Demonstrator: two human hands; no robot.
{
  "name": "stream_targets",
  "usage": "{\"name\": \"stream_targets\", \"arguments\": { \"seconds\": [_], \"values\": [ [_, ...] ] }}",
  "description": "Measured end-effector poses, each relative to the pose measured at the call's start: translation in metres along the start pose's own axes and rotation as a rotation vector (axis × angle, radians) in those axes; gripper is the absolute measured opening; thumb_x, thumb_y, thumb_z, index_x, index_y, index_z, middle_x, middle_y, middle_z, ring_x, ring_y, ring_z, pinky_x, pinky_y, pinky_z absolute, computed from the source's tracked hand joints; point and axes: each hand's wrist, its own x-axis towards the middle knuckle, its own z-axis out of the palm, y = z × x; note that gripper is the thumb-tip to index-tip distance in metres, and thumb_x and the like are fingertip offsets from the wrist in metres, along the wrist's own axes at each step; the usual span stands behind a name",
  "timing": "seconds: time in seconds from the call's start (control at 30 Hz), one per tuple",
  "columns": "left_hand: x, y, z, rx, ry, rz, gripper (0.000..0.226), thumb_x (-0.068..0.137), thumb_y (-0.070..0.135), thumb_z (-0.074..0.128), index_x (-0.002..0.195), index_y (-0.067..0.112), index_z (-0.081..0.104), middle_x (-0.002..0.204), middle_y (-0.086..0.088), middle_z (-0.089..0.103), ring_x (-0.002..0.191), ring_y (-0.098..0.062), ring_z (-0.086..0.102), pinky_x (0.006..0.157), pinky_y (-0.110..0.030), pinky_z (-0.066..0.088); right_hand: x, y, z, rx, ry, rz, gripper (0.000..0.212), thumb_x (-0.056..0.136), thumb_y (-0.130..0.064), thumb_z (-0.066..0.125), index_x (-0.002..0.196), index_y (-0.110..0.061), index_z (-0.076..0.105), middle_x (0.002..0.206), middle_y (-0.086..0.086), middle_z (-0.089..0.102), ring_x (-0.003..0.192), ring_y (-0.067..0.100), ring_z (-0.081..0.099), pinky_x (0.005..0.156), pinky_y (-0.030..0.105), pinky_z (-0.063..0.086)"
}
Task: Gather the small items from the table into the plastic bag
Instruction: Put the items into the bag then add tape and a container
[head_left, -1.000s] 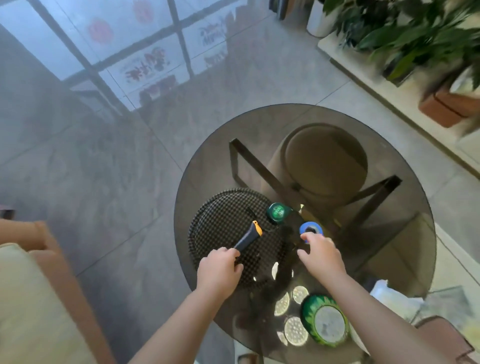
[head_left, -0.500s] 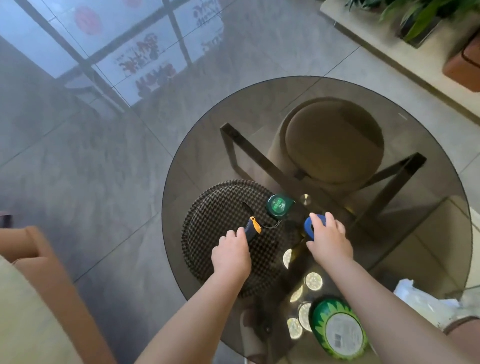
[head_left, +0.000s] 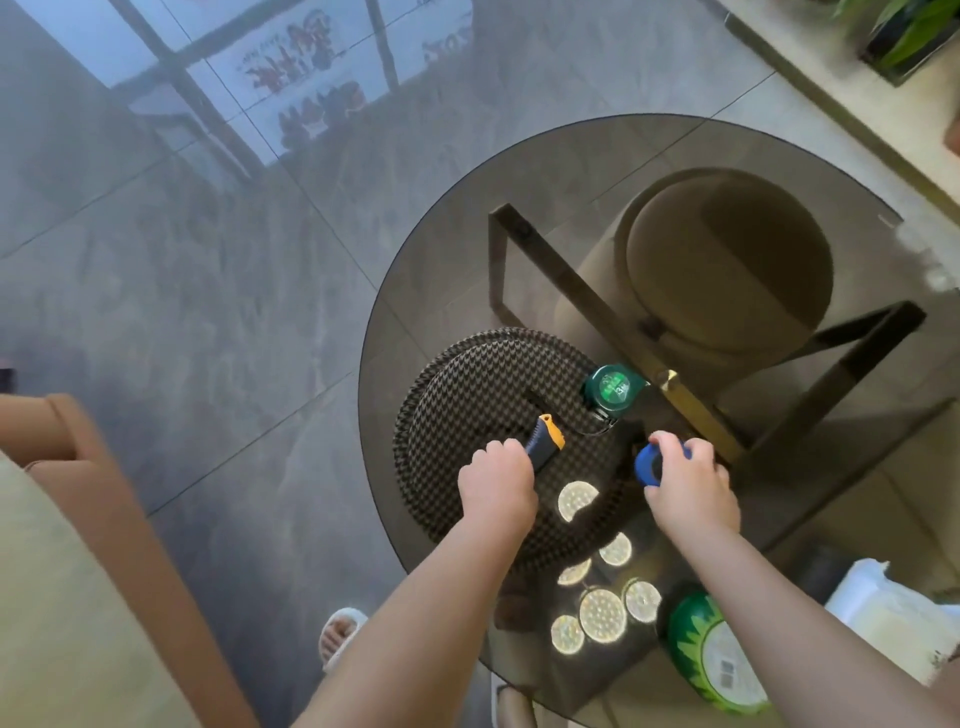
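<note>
Our left hand (head_left: 497, 480) grips the black-and-orange tool (head_left: 545, 441), fingers curled round its handle at the table's (head_left: 467, 218) seven o'clock. Our right hand (head_left: 688, 480) pinches the blue ring (head_left: 647, 466) near the centre. The green tape measure (head_left: 613, 387) lies at eleven o'clock from that ring, the white plastic bag (head_left: 893, 608) at four o'clock of the table.

Person, head view. Two bare forearms, no sleeves in view, no watch, ring or bracelet visible. Left hand (head_left: 496, 480): bare, no glove. Right hand (head_left: 691, 491): bare, no glove. Footwear: one pale open-toed slipper (head_left: 340, 636) with a fluffy band across the foot, toes showing, seen on the floor below the left forearm. No other clothing discernible in view.
</note>
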Motion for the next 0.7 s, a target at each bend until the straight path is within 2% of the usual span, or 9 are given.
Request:
{"name": "stream_targets", "arguments": {
  "seconds": [0.13, 0.23, 0.33, 0.57, 0.7],
  "values": [
    [-0.013, -0.019, -0.01, -0.124, -0.065, -0.064, 0.034, 0.088, 0.03, 0.061, 0.114, 0.012, 0.048, 0.116, -0.006, 0.052, 0.109, -0.026, 0.054, 0.076, -0.034, 0.043, -0.03, -0.033, 0.008, -0.011, -0.095, -0.117, 0.061, 0.091, -0.034, 0.056, 0.143, -0.03, 0.026, 0.136, 0.006, 0.036, 0.114, 0.023, 0.049, 0.09, 0.033, 0.047],
    [-0.027, -0.048, -0.026, -0.159, -0.056, -0.092, 0.035, 0.088, 0.033, 0.06, 0.114, 0.014, 0.046, 0.117, -0.005, 0.051, 0.108, -0.027, 0.056, 0.078, -0.036, 0.046, -0.05, -0.066, 0.004, -0.028, -0.086, -0.19, 0.071, 0.087, -0.039, 0.059, 0.146, -0.023, 0.024, 0.138, 0.005, 0.038, 0.119, 0.022, 0.049, 0.094, 0.034, 0.048],
    [-0.043, -0.084, -0.046, -0.177, -0.027, -0.162, 0.036, 0.087, 0.032, 0.059, 0.115, 0.015, 0.045, 0.12, -0.005, 0.05, 0.111, -0.027, 0.055, 0.082, -0.037, 0.046, -0.07, -0.101, -0.004, -0.053, -0.061, -0.268, 0.071, 0.086, -0.044, 0.06, 0.145, -0.02, 0.028, 0.139, 0.004, 0.038, 0.12, 0.021, 0.047, 0.095, 0.034, 0.046],
    [-0.098, -0.197, -0.092, -0.327, 0.093, -0.317, 0.031, 0.084, 0.033, 0.056, 0.112, 0.02, 0.05, 0.113, -0.002, 0.052, 0.104, -0.025, 0.057, 0.08, -0.034, 0.047, -0.13, -0.203, -0.024, -0.16, -0.009, -0.525, 0.073, 0.085, -0.05, 0.054, 0.147, -0.021, 0.028, 0.135, 0.002, 0.044, 0.122, 0.021, 0.043, 0.101, 0.033, 0.04],
    [-0.144, -0.274, -0.109, -0.411, 0.204, -0.399, 0.034, 0.085, 0.031, 0.054, 0.118, 0.022, 0.052, 0.116, -0.001, 0.053, 0.107, -0.023, 0.055, 0.08, -0.032, 0.043, -0.179, -0.275, -0.023, -0.226, 0.006, -0.654, 0.066, 0.084, -0.049, 0.055, 0.138, -0.016, 0.038, 0.133, 0.003, 0.048, 0.121, 0.023, 0.046, 0.1, 0.034, 0.039]
  ]
}}
